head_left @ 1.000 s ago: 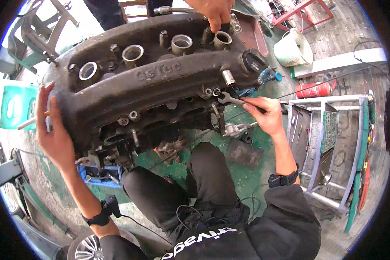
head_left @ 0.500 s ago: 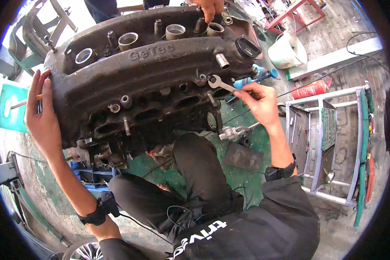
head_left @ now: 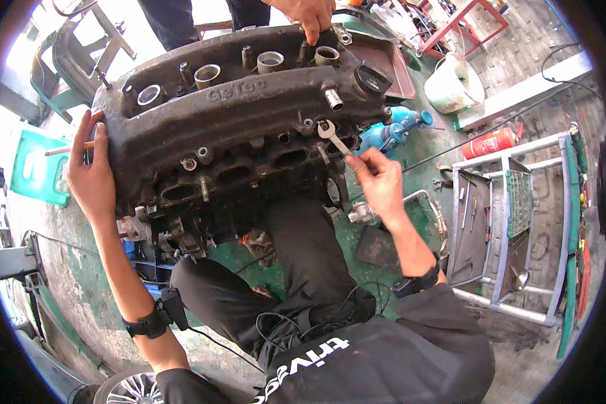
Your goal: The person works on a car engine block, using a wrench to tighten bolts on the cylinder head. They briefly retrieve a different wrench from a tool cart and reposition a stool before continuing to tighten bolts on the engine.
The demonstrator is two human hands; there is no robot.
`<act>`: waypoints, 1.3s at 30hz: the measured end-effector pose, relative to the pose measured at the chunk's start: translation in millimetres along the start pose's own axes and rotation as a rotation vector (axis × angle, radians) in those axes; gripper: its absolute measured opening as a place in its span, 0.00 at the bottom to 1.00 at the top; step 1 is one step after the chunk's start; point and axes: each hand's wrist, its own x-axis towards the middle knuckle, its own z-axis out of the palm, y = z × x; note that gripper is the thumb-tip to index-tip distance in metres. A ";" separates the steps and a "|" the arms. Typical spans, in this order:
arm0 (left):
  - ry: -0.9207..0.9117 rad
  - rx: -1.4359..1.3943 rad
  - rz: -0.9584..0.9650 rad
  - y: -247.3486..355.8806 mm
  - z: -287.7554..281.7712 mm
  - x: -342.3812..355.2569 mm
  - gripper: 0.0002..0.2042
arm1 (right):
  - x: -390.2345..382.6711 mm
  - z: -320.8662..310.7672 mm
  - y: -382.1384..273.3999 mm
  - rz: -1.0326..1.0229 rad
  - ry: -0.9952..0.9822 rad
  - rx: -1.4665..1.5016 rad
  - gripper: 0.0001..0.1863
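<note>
A dark engine cylinder head [head_left: 229,114] with a valve cover fills the upper middle. My left hand [head_left: 94,178] grips its left end, fingers up along the side; a thin pale rod [head_left: 57,150] pokes out by those fingers, its hold unclear. My right hand [head_left: 377,185] holds an open-ended wrench [head_left: 338,143], whose head sits at a bolt on the near side, below a silver pipe stub [head_left: 333,99]. A co-worker's hand [head_left: 311,20] reaches a finger down to a stud at the back of the cover.
My knees are under the engine. At right are a metal trolley [head_left: 565,222] with tools, a red extinguisher [head_left: 488,143], a white bucket [head_left: 453,87] and a blue jack [head_left: 384,138]. A turquoise stool [head_left: 37,168] stands left; a red stand [head_left: 464,34] is behind.
My right hand has moved down and left, swinging the wrench's handle toward me. My left hand has shifted slightly right in view along with the engine.
</note>
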 end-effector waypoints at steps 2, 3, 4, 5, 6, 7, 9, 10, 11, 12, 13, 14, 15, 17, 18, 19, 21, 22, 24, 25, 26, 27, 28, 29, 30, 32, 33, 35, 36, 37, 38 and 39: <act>-0.013 -0.028 -0.060 -0.2 -0.4 0.2 0.18 | -12.2 14.9 -2.5 0.056 0.049 0.038 0.13; -0.011 -0.030 -0.062 -0.2 -0.4 0.4 0.18 | -16.6 23.6 -4.0 0.035 0.086 0.067 0.13; -0.001 -0.023 -0.033 -0.2 -0.3 0.6 0.18 | -20.2 31.5 -5.6 0.106 0.096 0.074 0.12; -0.015 -0.029 -0.066 -0.1 -0.2 0.6 0.18 | -25.1 34.2 -7.2 0.065 0.090 0.127 0.11; -0.020 -0.026 -0.065 0.2 -0.3 0.9 0.18 | -27.3 35.0 -8.1 0.059 0.063 0.107 0.10; -0.014 -0.018 -0.036 0.5 -0.4 1.7 0.18 | -28.7 36.6 -9.5 -0.054 0.104 0.061 0.10; -0.018 -0.019 -0.064 1.1 -0.7 2.6 0.18 | -30.9 35.0 -11.9 -0.161 0.146 0.033 0.08; -0.013 -0.012 -0.046 1.1 0.0 2.6 0.18 | -32.5 31.9 -12.4 -0.161 0.152 0.050 0.07; -0.021 -0.020 -0.060 0.8 -0.1 2.6 0.18 | -33.9 28.6 -12.8 -0.152 0.150 0.079 0.06; -0.022 -0.020 -0.058 0.2 -0.4 1.8 0.18 | -36.0 22.6 -11.8 -0.099 0.093 0.153 0.06; -0.013 -0.012 -0.030 -0.8 -0.6 1.4 0.18 | -37.0 14.4 -9.8 -0.039 0.028 0.239 0.06; -0.021 -0.045 -0.057 -2.0 -0.7 1.5 0.18 | -36.5 7.2 -6.8 0.030 -0.044 0.342 0.07; -0.023 -0.071 -0.057 -3.1 -0.3 1.4 0.18 | -33.8 1.0 -2.7 0.091 -0.110 0.392 0.09; -0.029 -0.085 -0.057 -4.7 -0.3 1.4 0.17 | -27.8 -3.3 5.5 0.112 -0.070 0.336 0.10; -0.029 -0.073 -0.056 -4.6 -0.3 1.7 0.17 | -25.7 -5.8 9.3 0.205 -0.057 0.313 0.10; -0.024 -0.064 -0.012 -3.9 -0.4 1.9 0.17 | -22.8 -7.8 12.9 0.147 -0.022 0.303 0.09; -0.027 -0.052 -0.047 -0.4 -0.4 2.1 0.17 | -15.9 -13.4 18.8 0.089 -0.070 0.236 0.09; -0.027 -0.046 -0.043 1.9 -0.5 2.4 0.17 | -11.3 -16.3 20.5 0.046 -0.093 0.203 0.09; -0.030 -0.035 -0.056 5.1 -0.4 2.8 0.17 | -1.0 -19.0 21.9 0.022 -0.120 0.218 0.09; -0.025 -0.017 -0.081 5.1 -0.1 3.3 0.17 | 3.4 -20.9 22.1 0.034 -0.142 0.230 0.09; -0.023 -0.022 -0.049 3.3 0.0 3.9 0.17 | 7.2 -22.1 22.2 0.103 -0.162 0.204 0.09; -0.018 -0.017 -0.037 -0.4 0.5 3.6 0.17 | 9.6 -23.7 22.9 0.085 -0.178 0.234 0.08; -0.009 -0.006 0.018 -5.5 0.3 2.5 0.17 | 10.5 -25.2 24.3 0.062 -0.197 0.277 0.08; -0.009 -0.018 -0.037 -12.0 -0.2 1.4 0.17 | 10.8 -26.1 25.8 0.078 -0.220 0.296 0.08; -0.013 -0.031 -0.021 -19.1 -1.5 -0.2 0.17 | 9.5 -26.3 26.9 0.099 -0.237 0.318 0.08; -0.040 0.027 0.092 -31.8 -5.6 -2.7 0.16 | 5.7 -23.2 28.6 0.139 -0.291 0.313 0.10; -0.057 0.157 0.196 -35.7 -5.8 -3.1 0.16 | 2.7 -20.1 28.7 0.084 -0.305 0.255 0.11; -0.102 0.095 0.002 -34.5 -4.8 2.1 0.17 | -4.4 -13.2 27.1 0.014 -0.284 0.243 0.11; -0.126 0.086 -0.097 -28.3 -2.0 4.1 0.17 | -11.5 -13.2 24.4 0.095 -0.241 0.301 0.13; -0.139 0.073 -0.126 -19.6 -4.8 5.0 0.18 | -17.5 -13.8 19.6 0.026 -0.178 0.221 0.13; -0.114 0.219 -0.065 -9.4 -5.0 11.0 0.19 | -27.5 -17.5 12.5 0.120 -0.237 0.227 0.14; -0.103 0.176 0.012 3.6 -5.4 16.2 0.22 | -36.3 -23.8 4.9 0.258 -0.303 0.204 0.15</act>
